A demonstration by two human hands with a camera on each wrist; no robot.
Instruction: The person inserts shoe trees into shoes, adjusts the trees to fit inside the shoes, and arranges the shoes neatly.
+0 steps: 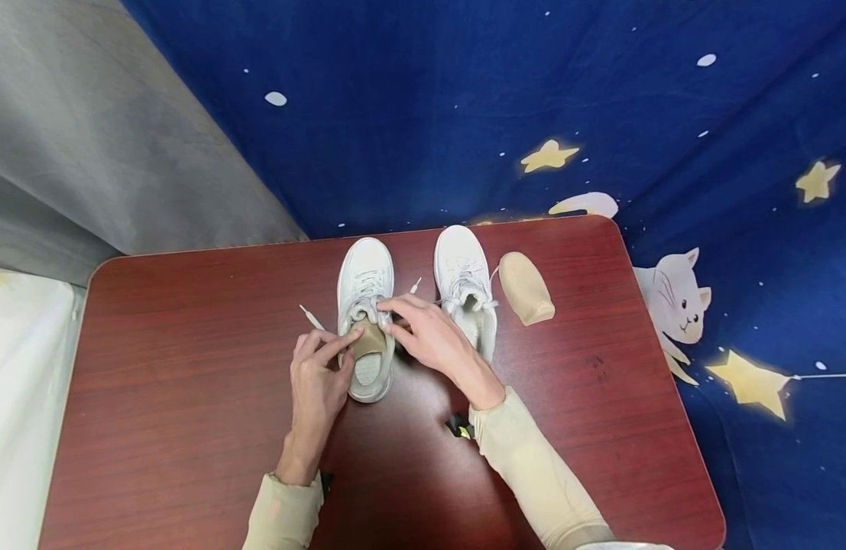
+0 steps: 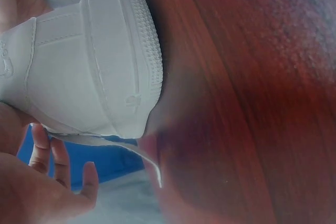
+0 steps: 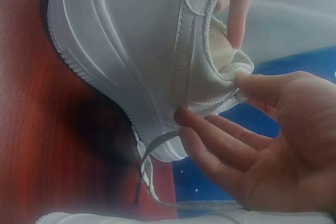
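A white sneaker (image 1: 365, 263) stands on the table, toe pointing away from me. Inside its opening sits a beige padded shoe insert (image 1: 370, 338), its front part hidden under the tongue and laces. My left hand (image 1: 316, 378) reaches in from the left, thumb and index finger pinching the insert; its other fingers spread outside the shoe. From the right, my right hand (image 1: 432, 336) grips the sneaker near the tongue, thumb at the collar and fingertips against the outer side (image 3: 157, 77). A matching shoe insert (image 1: 526, 289) lies further right.
A second white sneaker (image 1: 460, 248) stands to the right, close to my right hand. Loose lace ends (image 1: 311, 317) stick out beside the first shoe. The red-brown wooden table (image 1: 189, 397) meets a blue star-patterned curtain (image 1: 409, 114) behind.
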